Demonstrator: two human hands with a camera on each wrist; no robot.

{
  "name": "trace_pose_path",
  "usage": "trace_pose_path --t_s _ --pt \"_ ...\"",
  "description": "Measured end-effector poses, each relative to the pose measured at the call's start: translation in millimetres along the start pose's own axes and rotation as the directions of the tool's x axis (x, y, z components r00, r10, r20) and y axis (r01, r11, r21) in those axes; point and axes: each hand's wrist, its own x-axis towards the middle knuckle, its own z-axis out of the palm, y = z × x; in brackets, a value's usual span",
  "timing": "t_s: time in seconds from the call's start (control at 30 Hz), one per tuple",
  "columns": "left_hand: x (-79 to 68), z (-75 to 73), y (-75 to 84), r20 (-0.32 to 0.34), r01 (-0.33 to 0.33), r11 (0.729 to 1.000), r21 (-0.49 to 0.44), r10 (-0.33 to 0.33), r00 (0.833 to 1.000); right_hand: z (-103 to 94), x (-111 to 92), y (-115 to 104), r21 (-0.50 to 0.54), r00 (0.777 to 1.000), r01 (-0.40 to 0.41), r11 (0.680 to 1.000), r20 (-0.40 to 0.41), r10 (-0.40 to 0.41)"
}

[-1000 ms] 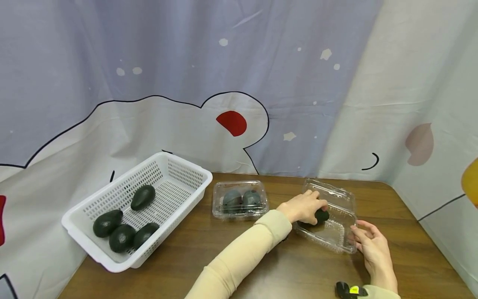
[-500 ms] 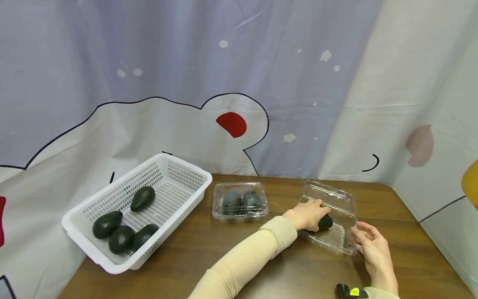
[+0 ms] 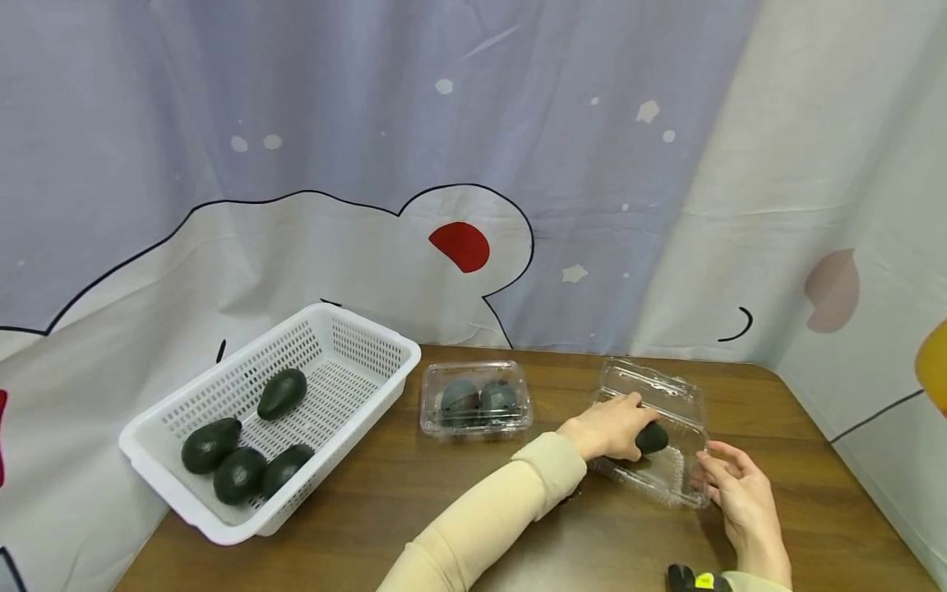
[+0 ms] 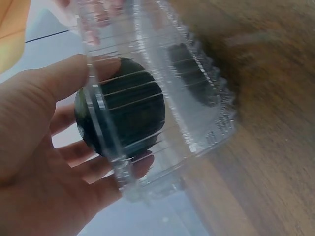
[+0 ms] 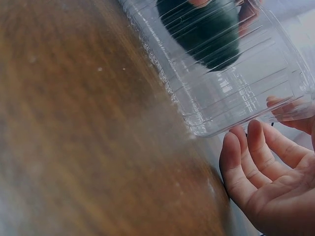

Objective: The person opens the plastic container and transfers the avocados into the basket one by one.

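Observation:
A dark green avocado [image 3: 653, 438] is gripped by my left hand [image 3: 608, 427], low inside an open clear plastic clamshell box [image 3: 676, 475]. Through the ribbed clear wall, the left wrist view shows this avocado [image 4: 132, 108] with thumb and fingers curled around it. My right hand [image 3: 742, 487] holds the box's right end, its thumb on the rim and its fingers against the outside. In the right wrist view the fingertips [image 5: 230, 150] meet the corner of the plastic. The box's lid [image 3: 654, 385] stands back toward the curtain.
To the left of this box sits a closed clear box [image 3: 476, 423] with two avocados inside. Farther left, a white perforated basket [image 3: 355, 382] holds several avocados [image 3: 283, 393]. Everything stands on a brown wooden table [image 3: 518, 526], with a patterned curtain [image 3: 355, 271] behind it.
My left hand has shifted a little right and toward me with the avocado, farther into the box. My right hand stays at the box's end.

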Motion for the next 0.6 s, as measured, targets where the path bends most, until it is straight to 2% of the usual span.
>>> trace_pose_path --t_s 0.17,0.43,0.6 --pt "-5.7 -9.1 0.7 -0.008 -0.022 0.999 -0.029 0.022 1.0 -1.2 0 0 -0.026 1.0 -0.028 0.999 -0.007 0.028" --pt "-17.4 -26.2 2.3 -0.051 -0.066 0.996 -0.059 0.063 0.997 -1.3 0 -1 0.018 1.0 -0.009 1.0 0.013 0.009" --pt "-28.6 -32.7 -9.2 -0.078 -0.078 0.994 -0.082 0.072 0.994 3.1 1 -1 0.015 1.0 0.007 1.0 0.009 -0.007"
